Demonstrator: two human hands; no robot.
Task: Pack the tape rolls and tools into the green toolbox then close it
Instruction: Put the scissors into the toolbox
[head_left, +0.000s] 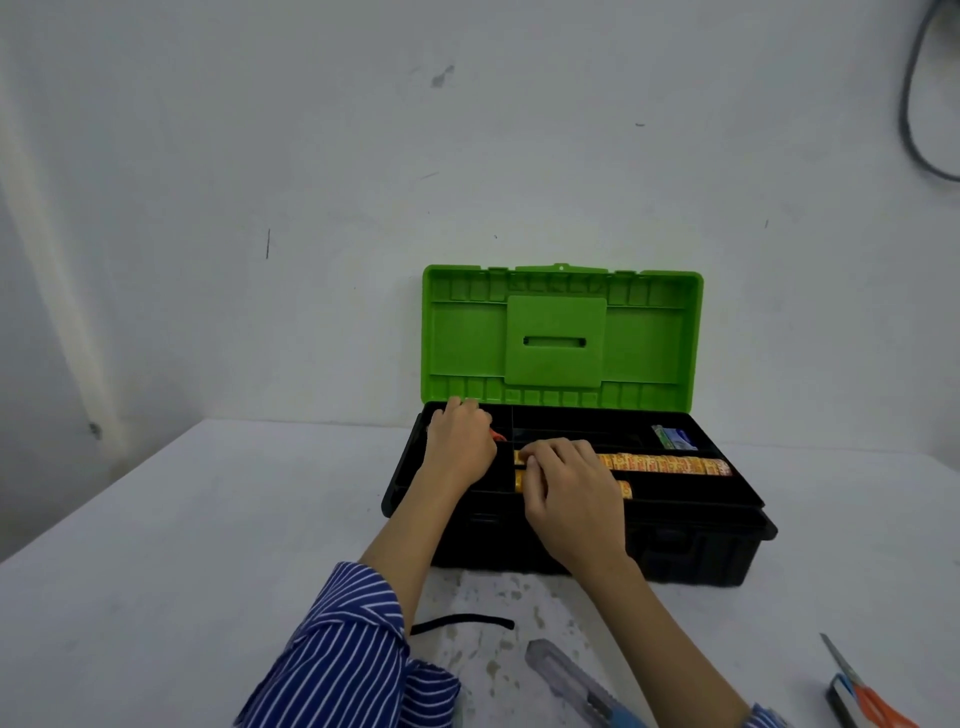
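The toolbox stands open on the table, its green lid (561, 338) upright against the wall and its black tray (691, 493) divided into compartments. A long row of yellow-orange tape rolls (665, 464) fills one slot, and a shorter row (623, 489) lies in the slot in front of it. My right hand (566, 488) rests on the left ends of both rows, fingers curled over the rolls. My left hand (460, 441) is down in the left compartment over a small orange item (497, 434), mostly hidden. Whether either hand grips anything is unclear.
A small blue-green packet (674, 437) lies in the tray's back right slot. On the table near me are a grey utility knife (569, 680), a black strip (462, 621) and orange-handled scissors (862, 691) at the right edge. A cable (914, 104) hangs at the top right.
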